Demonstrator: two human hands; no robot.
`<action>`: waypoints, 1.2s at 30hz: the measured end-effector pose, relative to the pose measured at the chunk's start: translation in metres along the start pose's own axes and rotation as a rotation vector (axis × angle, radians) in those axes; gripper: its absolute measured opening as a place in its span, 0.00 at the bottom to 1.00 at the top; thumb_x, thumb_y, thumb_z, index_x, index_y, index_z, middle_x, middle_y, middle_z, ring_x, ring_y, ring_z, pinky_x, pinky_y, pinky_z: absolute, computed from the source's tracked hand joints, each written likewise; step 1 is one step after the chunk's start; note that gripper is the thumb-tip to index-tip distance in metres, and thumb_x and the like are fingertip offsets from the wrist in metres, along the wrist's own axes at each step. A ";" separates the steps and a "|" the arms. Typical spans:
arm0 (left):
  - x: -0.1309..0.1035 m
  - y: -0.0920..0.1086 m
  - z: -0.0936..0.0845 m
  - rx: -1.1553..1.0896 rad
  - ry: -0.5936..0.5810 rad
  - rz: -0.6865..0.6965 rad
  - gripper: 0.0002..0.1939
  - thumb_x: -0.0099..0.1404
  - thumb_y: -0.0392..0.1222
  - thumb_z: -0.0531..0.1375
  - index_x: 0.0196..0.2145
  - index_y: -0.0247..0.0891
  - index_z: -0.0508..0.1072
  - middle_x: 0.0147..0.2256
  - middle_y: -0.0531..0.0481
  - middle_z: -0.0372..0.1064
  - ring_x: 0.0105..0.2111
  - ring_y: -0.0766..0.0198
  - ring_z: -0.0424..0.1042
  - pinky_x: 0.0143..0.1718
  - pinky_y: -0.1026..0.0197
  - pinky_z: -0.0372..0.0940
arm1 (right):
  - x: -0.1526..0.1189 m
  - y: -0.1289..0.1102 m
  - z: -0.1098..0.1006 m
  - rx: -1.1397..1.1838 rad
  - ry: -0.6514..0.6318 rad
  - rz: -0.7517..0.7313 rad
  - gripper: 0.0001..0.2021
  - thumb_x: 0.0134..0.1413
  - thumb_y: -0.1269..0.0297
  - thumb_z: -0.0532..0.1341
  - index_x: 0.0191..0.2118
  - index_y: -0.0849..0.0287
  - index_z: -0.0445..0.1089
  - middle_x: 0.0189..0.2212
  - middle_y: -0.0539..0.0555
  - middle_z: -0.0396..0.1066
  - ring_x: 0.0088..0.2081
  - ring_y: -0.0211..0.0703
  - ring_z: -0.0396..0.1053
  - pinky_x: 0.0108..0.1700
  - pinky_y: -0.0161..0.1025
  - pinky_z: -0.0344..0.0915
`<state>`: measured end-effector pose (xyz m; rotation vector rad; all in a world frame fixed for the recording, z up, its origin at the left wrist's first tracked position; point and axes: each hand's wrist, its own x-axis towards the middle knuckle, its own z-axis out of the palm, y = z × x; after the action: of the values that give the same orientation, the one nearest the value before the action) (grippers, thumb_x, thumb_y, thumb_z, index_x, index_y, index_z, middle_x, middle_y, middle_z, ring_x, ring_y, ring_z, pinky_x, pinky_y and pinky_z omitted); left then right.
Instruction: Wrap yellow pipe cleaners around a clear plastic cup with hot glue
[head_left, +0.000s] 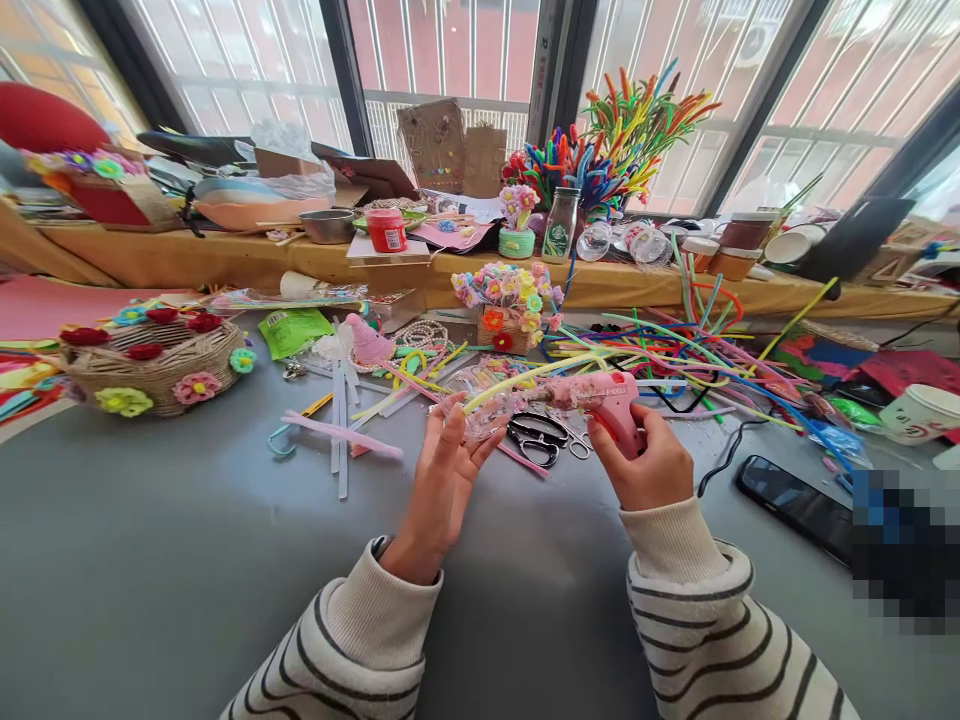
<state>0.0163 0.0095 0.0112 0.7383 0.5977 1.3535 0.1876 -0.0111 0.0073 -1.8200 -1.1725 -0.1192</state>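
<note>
Near the middle, my left hand (444, 475) is closed around a small clear plastic piece (489, 416), with a pale yellow pipe cleaner (525, 376) lying across it. To its right, my right hand (651, 462) grips the handle of a pink glue gun (613, 402). The gun's nozzle points left, close to the clear piece; whether they touch I cannot tell. Beyond and between my hands lie black-handled scissors (537, 440) on the grey table (285, 580).
A twine basket with crocheted flowers (150, 375) stands at the left. White glue sticks (339, 430) lie left of centre. Pipe cleaners (675, 350) spread behind the glue gun. A phone (795, 505) and paper cup (924, 412) are at the right.
</note>
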 end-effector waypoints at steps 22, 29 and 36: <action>0.000 -0.001 0.000 0.047 -0.074 -0.113 0.19 0.60 0.47 0.51 0.47 0.37 0.57 0.49 0.40 0.62 0.46 0.56 0.66 0.50 0.53 0.56 | 0.000 -0.009 -0.001 0.019 -0.039 0.006 0.27 0.39 0.45 0.54 0.37 0.66 0.68 0.27 0.58 0.69 0.25 0.42 0.63 0.30 0.39 0.61; -0.001 -0.001 0.001 0.039 -0.073 -0.157 0.20 0.60 0.48 0.51 0.48 0.37 0.57 0.48 0.41 0.63 0.44 0.56 0.67 0.49 0.55 0.58 | 0.005 -0.006 -0.002 -0.036 -0.046 0.025 0.33 0.33 0.44 0.54 0.37 0.72 0.68 0.26 0.62 0.69 0.25 0.46 0.65 0.30 0.42 0.63; -0.001 0.000 0.002 0.035 -0.077 -0.182 0.20 0.59 0.48 0.52 0.48 0.39 0.56 0.48 0.42 0.63 0.44 0.56 0.68 0.50 0.55 0.58 | 0.005 -0.003 -0.002 -0.061 0.012 -0.049 0.31 0.34 0.45 0.54 0.37 0.71 0.69 0.26 0.61 0.70 0.24 0.45 0.65 0.30 0.42 0.64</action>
<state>0.0176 0.0088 0.0127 0.7430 0.6136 1.1447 0.1888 -0.0087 0.0127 -1.8422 -1.2169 -0.1957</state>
